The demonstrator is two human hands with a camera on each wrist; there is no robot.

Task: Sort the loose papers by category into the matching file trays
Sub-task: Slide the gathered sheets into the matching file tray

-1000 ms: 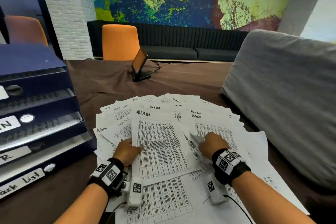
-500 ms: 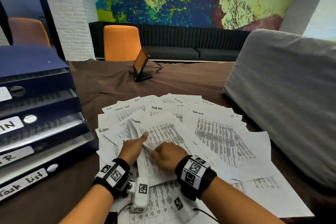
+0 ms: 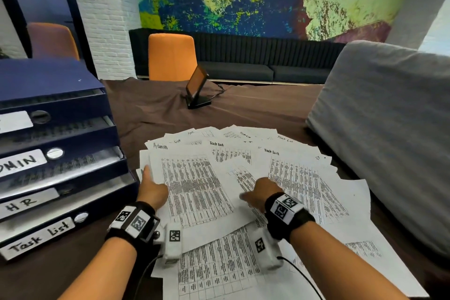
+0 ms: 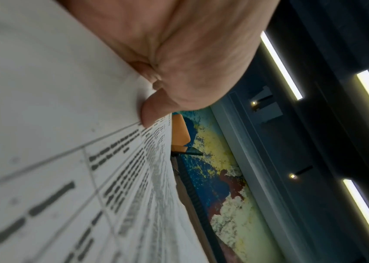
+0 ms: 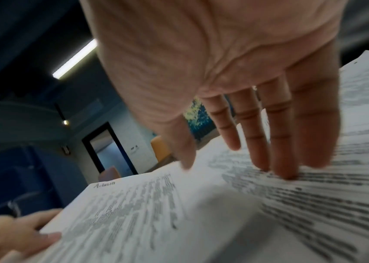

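left hand (image 3: 152, 190): grips the left edge of the top sheet, thumb on the printed face, the other fingers hidden under the paper.
right hand (image 3: 260, 193): fingers straight and spread, tips pressing on the sheets beside it; it holds nothing.
admin sheet (image 3: 194, 185): top of the pile, headed "admin", its left side tilted up off the rest.
loose papers (image 3: 304, 178): fanned over the brown table (image 3: 158, 114), overlapping, headed "task list", "hr" and "admin" in no order.
file trays (image 3: 60, 153): blue stack just left of the pile, labelled "admin", "hr" and "task list" top to bottom; the topmost label cannot be read.
step, as i judge it: freeing the admin sheet to carry it to the admin tray.
risk, extra sheet: a second page may cling underneath and travel along, ending in the wrong tray.
risk, pile: if the right hand lifts early, the fan may slide towards the table edge.
risk, slot: the tray openings look narrow, so a limp sheet could buckle at the lip or enter the hr tray below.
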